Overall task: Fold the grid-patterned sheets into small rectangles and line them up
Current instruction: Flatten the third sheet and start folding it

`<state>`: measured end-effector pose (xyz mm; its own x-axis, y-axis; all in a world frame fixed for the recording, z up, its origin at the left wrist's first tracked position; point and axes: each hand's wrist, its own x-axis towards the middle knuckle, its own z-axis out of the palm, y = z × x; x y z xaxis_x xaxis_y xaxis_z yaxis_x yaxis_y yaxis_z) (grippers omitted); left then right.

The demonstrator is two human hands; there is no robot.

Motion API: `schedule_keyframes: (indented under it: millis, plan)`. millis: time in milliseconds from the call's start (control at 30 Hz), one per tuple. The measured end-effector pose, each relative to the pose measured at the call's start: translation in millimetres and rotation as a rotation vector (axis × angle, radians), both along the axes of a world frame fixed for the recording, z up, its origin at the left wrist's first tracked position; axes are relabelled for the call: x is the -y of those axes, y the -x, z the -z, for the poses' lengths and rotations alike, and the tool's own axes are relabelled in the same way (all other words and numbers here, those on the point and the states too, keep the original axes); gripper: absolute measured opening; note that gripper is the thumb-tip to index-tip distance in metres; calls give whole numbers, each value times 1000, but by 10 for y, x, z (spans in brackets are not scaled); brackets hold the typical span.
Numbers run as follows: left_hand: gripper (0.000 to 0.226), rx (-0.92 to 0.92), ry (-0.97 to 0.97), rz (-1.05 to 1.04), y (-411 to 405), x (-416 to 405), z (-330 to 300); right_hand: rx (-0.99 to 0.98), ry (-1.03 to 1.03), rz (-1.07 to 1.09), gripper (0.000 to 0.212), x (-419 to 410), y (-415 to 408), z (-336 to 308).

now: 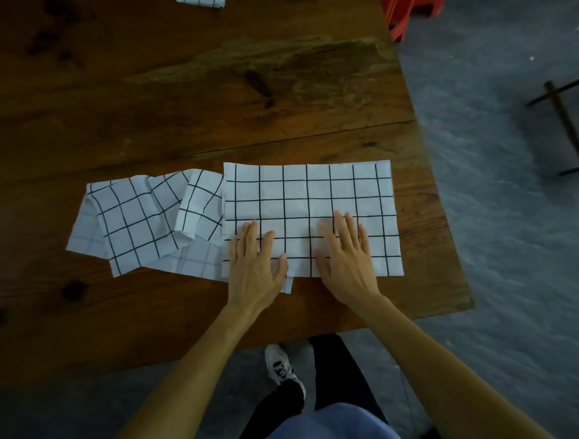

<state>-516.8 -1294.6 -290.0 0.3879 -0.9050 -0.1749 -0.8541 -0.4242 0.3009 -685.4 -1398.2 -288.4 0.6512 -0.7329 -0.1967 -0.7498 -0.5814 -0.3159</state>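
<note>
Flat sheet: a grid-patterned sheet [313, 200] lies smoothed out near the table's right front corner.
Left hand: the left hand [255, 269] lies flat on the sheet's near left edge, fingers straight and spread, gripping nothing.
Right hand: the right hand [344, 260] presses palm-down beside it, fingers straight, nothing held.
Crumpled sheet: a second, rumpled grid sheet [138, 225] lies to the left, partly tucked under the flat one.
Folded piece: a small folded grid piece [202, 2] sits at the far edge.
Table: the dark wooden table [188, 109] bears all three.
Beyond: a red stool [407, 15] stands on the grey floor.
</note>
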Motion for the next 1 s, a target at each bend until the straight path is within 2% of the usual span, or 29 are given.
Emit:
schedule_keyframes:
  millis: [67, 333, 467, 600, 733, 1000]
  plan:
    - [53, 25, 45, -16, 51, 26, 42, -11, 3, -38, 58, 49, -124, 17]
    - [72, 117, -147, 14, -38, -19, 211, -106, -33, 39, 66, 113, 109, 163]
    - [75, 109, -121, -29, 14, 8, 149, -118, -49, 41, 71, 148, 150, 132]
    - [70, 68, -23, -29, 130, 155, 90, -57, 3, -65, 65, 183, -34, 92]
    - [70, 96, -83, -37, 141, 197, 166, -51, -27, -71, 60, 223, -196, 128]
    - [74, 155, -185, -121, -201, -50, 173, -124, -8, 62, 63, 397, 438, 158]
